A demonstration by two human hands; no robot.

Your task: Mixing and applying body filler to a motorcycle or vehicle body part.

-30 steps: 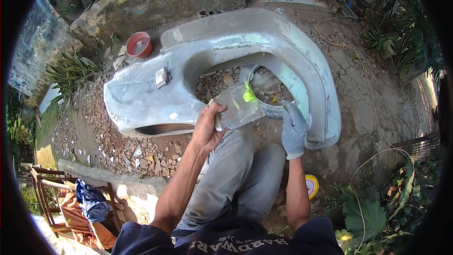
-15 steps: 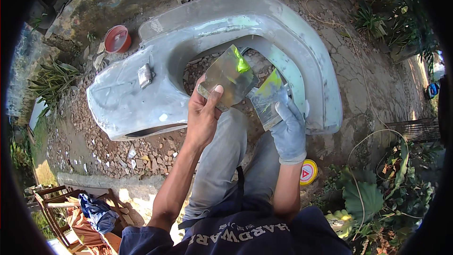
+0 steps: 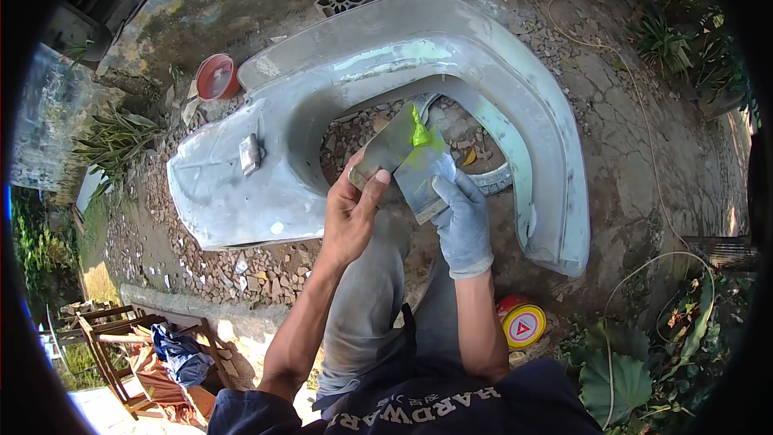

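Mottled wall [image 3: 266, 12], ground [image 3: 624, 165] (visibly cracked)

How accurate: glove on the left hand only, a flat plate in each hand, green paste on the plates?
Wrong side: the head view shows the glove on the right hand; the left hand is bare. Flat plate in each, green paste on the plates: correct.
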